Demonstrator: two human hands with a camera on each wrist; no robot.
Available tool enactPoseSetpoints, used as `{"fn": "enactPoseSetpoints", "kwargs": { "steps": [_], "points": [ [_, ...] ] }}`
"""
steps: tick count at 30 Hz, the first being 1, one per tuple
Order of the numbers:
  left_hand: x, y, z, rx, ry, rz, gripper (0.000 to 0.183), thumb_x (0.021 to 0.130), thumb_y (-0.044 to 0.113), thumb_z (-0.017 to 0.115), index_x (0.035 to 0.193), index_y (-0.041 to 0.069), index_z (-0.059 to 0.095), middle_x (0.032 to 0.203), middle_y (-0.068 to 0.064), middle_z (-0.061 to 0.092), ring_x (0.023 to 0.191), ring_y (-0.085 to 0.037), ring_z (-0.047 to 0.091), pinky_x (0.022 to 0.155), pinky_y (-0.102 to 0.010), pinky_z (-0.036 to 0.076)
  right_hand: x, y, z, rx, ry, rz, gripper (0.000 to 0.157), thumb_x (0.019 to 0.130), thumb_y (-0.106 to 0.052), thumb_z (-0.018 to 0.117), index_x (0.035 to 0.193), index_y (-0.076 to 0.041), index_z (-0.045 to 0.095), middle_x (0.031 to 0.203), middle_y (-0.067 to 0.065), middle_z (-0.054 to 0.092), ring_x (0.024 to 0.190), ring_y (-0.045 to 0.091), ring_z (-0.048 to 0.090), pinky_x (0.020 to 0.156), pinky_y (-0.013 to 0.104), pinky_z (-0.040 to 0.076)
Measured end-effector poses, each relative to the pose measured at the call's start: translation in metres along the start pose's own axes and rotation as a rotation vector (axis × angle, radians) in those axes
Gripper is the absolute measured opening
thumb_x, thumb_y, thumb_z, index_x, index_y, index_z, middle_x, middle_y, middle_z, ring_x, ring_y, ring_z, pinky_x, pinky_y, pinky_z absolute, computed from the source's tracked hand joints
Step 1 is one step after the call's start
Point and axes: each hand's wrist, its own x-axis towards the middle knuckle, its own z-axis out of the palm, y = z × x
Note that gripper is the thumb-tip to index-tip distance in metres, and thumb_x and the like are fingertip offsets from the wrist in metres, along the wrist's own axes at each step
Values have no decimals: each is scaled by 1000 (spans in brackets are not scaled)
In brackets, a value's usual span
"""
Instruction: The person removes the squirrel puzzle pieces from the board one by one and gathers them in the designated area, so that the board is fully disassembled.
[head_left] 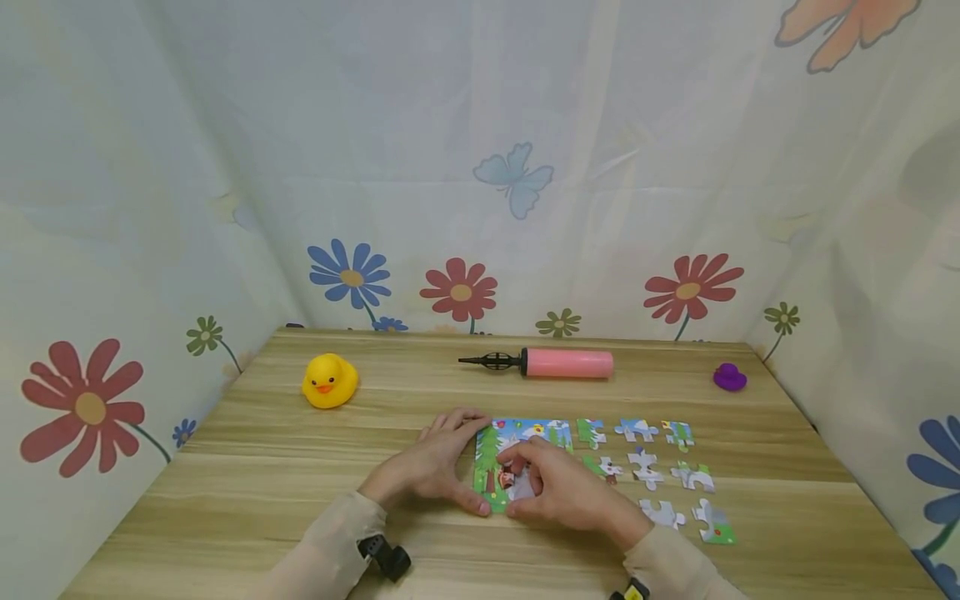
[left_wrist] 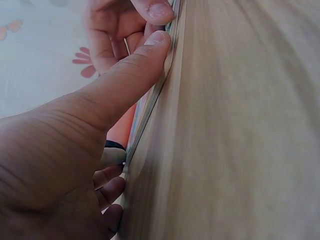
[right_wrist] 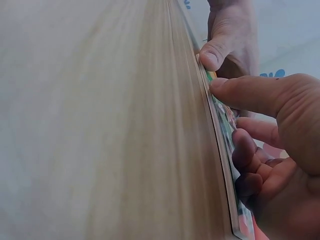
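A colourful picture puzzle board (head_left: 486, 454) lies flat on the table in the head view. My left hand (head_left: 433, 462) holds its left side, with the thumb at the near corner and the fingers at the far one. Over the board's middle and right, my right hand (head_left: 562, 487) has its fingers bent, and thumb and index tips touch the picture. Whether a piece sits between them is hidden. In the right wrist view, the right thumb (right_wrist: 227, 89) rests close to the board's near edge. Several loose puzzle pieces (head_left: 647, 468) lie right of the board.
Behind the board lies a pink hand pump (head_left: 570, 363) with a black nozzle. A yellow rubber duck (head_left: 330, 381) stands at the back left, a small purple duck (head_left: 730, 377) at the back right. Flower-printed cloth (head_left: 517, 242) surrounds the wooden table (head_left: 247, 458).
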Motion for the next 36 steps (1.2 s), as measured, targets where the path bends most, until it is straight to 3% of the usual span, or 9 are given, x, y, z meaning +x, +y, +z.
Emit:
{"fn": "enactPoseSetpoints", "kwargs": {
  "steps": [19,25,30,36],
  "points": [
    [0,0,-1,-2,2,5,131,71,62,102,174,13,37,177,-12,33,159,-41,32,129,-68,26,2,0,-4,18,38,33,55,92,-21,94,140,-7,72,114,2,66,70,5,52,63,23,46],
    [0,0,-1,0,-2,-1,132,71,62,102,174,13,36,177,-12,32,160,-41,31,129,-68,27,-1,-6,-20,31,62,18,54,94,-16,91,143,-5,70,116,5,66,70,5,51,64,24,47],
    [0,1,-1,-8,-7,2,132,71,60,103,174,10,36,177,-14,32,159,-42,31,129,-69,27,-3,-10,-38,44,81,20,53,96,-14,89,144,-4,69,96,10,64,68,7,50,61,24,46],
    [1,1,-1,0,-5,6,133,71,60,103,174,10,36,177,-15,31,159,-41,31,130,-68,26,-9,-10,-59,67,118,49,54,97,-13,87,148,-11,69,111,11,64,72,10,53,63,25,47]
  ]
}}
